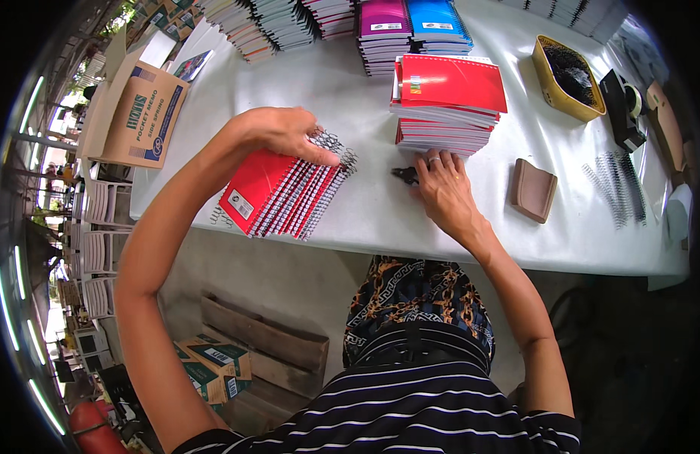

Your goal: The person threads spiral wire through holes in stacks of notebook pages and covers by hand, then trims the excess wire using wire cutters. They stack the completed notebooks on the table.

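Note:
Several red spiral notebooks [260, 181] lie fanned in an overlapping row near the table's front edge, left of centre. Loose wire coil ends stick out at their far right. My left hand [293, 138] bends over that far end, thumb stretched along the coils and fingers curled round them. Just right of centre, my right hand [446, 189] lies low over the table in front of a stack of red notebooks [450, 87]. Dark pliers [404, 175] poke out to the left from under its fingers; their handles are hidden beneath the hand.
Purple notebooks [384, 19] and blue notebooks [438, 19] are piled at the back. To the right are a brown block [533, 191], loose wire coils [618, 185], a yellow basket of black coils [547, 76] and a tape dispenser [624, 113]. An open carton [141, 113] stands far left.

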Available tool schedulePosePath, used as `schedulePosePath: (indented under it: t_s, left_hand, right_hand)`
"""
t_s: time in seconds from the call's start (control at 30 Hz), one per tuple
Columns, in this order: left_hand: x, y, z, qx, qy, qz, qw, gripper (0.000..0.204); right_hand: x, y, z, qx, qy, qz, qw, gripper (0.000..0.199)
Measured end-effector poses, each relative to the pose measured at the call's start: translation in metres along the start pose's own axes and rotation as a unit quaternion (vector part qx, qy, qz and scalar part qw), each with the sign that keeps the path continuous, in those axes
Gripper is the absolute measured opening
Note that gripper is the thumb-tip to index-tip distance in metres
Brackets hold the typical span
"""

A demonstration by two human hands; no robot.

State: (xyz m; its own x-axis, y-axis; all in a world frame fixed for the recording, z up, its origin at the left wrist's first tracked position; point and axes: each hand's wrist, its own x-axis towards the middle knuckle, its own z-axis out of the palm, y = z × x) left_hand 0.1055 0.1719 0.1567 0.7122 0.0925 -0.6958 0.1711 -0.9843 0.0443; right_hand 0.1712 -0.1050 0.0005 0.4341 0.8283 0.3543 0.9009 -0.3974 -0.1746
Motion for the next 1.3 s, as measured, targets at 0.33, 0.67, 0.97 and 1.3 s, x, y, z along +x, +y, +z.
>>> schedulePosePath:
  t_s: [0.33,0.67,0.97,1.3]
  left_hand:
    - [0.004,0.000,-0.016,-0.101,-0.075,-0.044,0.991,0.051]
    - [-0.001,0.000,-0.012,-0.124,-0.061,-0.033,0.990,0.072]
    - [-0.009,-0.007,-0.006,-0.349,0.042,0.135,0.926,0.070]
    - [-0.008,-0.008,0.002,-0.447,0.114,0.125,0.878,0.071]
  right_hand:
    - [-0.017,-0.023,-0.037,0.074,-0.086,0.027,0.993,0.045]
    - [-0.023,-0.015,-0.016,0.177,0.022,0.123,0.976,0.037]
    - [0.041,-0.097,-0.028,0.834,-0.299,0.203,0.417,0.083]
    - [0.068,-0.104,-0.022,0.851,-0.311,0.212,0.366,0.085]
